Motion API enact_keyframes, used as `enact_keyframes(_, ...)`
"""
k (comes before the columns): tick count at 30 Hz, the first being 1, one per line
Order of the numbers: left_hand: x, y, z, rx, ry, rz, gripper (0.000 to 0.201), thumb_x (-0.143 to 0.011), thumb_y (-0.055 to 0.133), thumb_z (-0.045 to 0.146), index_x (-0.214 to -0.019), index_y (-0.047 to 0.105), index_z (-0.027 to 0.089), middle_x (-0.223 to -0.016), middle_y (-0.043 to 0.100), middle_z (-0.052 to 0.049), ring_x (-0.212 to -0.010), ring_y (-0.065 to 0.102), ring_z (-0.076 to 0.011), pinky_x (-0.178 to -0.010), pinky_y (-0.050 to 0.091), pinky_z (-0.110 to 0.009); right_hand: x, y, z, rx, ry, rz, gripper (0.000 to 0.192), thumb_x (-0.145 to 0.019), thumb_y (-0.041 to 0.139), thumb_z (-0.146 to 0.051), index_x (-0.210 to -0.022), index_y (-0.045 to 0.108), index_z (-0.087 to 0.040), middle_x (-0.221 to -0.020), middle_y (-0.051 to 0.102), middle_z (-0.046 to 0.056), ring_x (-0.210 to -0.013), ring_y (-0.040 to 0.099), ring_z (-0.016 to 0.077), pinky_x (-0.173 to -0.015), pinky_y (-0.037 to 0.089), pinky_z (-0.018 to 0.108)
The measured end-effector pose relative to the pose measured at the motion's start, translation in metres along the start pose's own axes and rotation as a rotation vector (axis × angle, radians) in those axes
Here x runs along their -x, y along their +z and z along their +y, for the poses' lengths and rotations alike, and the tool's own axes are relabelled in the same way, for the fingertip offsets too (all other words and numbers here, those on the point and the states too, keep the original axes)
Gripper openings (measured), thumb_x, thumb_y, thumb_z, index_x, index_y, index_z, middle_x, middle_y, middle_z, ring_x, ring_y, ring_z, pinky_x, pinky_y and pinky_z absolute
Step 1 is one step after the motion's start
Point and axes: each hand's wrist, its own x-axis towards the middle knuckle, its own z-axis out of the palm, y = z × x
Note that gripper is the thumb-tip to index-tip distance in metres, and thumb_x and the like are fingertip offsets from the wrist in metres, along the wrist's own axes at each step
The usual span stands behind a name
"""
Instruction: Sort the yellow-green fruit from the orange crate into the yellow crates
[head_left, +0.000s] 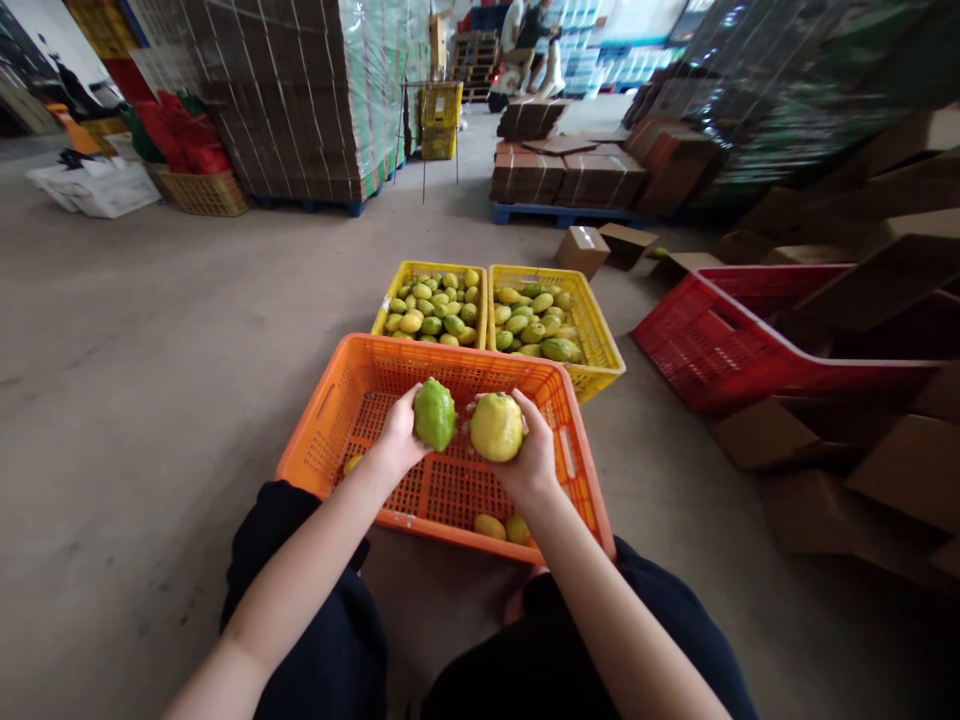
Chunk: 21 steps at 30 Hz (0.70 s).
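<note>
My left hand (403,428) is closed around a green, bumpy, lemon-like fruit (435,415). In my right hand (536,450) is a rounder yellow lemon-like fruit (496,427), gripped from its right side. Both fruits are held side by side, a small gap apart, over an orange plastic crate (450,348) between my legs. A few yellow fruits (490,526) lie on the crate's near bottom, partly hidden by my arms. Just beyond stand two yellow crates, a left one (442,266) and a right one (596,335), both holding several green and yellow fruits.
To the right, a red crate (697,345) holds cardboard, with open cardboard boxes (817,510) around it. Flattened cartons (562,175) sit on a blue pallet ahead. A tall wrapped stack (285,100) stands at far left. A person (529,35) is on a scooter at the back.
</note>
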Motion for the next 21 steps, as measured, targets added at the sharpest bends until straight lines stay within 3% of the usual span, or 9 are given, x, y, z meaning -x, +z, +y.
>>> enact_keyframes(3, -0.001, -0.003, 0.0, 0.031, -0.19, 0.008, 0.038, -0.097, 0.035, 0.037, -0.079, 0.06, 0.015, -0.069, 0.065, -0.008, -0.063, 0.064, -0.0191, -0.06, 0.053, -0.033, -0.004, -0.002, -0.002, -0.059, 0.062, 0.12, 0.025, -0.081, 0.055, -0.04, -0.075, 0.067, -0.019, -0.066, 0.072, 0.005, -0.061, 0.068, 0.0222, -0.055, 0.056, 0.035)
enact_keyframes(7, 0.0, -0.004, -0.004, 0.064, -0.104, 0.017, 0.029, -0.098, 0.036, 0.034, -0.087, 0.057, 0.017, -0.081, 0.067, -0.009, -0.069, 0.065, -0.0207, -0.063, 0.055, -0.036, -0.009, -0.006, -0.002, -0.144, 0.141, 0.252, 0.02, -0.085, 0.05, -0.037, -0.079, 0.062, -0.022, -0.064, 0.07, 0.003, -0.057, 0.065, 0.0208, -0.051, 0.054, 0.034)
enact_keyframes(14, 0.0, -0.002, -0.002, 0.069, -0.013, -0.045, 0.021, -0.097, 0.043, 0.03, -0.102, 0.055, 0.014, -0.099, 0.065, -0.014, -0.095, 0.064, -0.0257, -0.081, 0.055, -0.041, -0.012, -0.004, -0.006, -0.203, 0.175, 0.327, 0.028, -0.093, 0.037, -0.037, -0.091, 0.058, -0.02, -0.067, 0.067, 0.007, -0.061, 0.063, 0.0216, -0.048, 0.052, 0.03)
enact_keyframes(21, 0.002, 0.001, -0.002, 0.066, -0.025, -0.068, 0.024, -0.097, 0.042, 0.028, -0.108, 0.056, 0.012, -0.094, 0.065, -0.015, -0.09, 0.065, -0.0254, -0.075, 0.056, -0.036, -0.015, -0.003, -0.006, -0.261, 0.19, 0.363, 0.029, -0.094, 0.035, -0.039, -0.093, 0.058, -0.02, -0.069, 0.064, 0.007, -0.065, 0.061, 0.0213, -0.047, 0.053, 0.028)
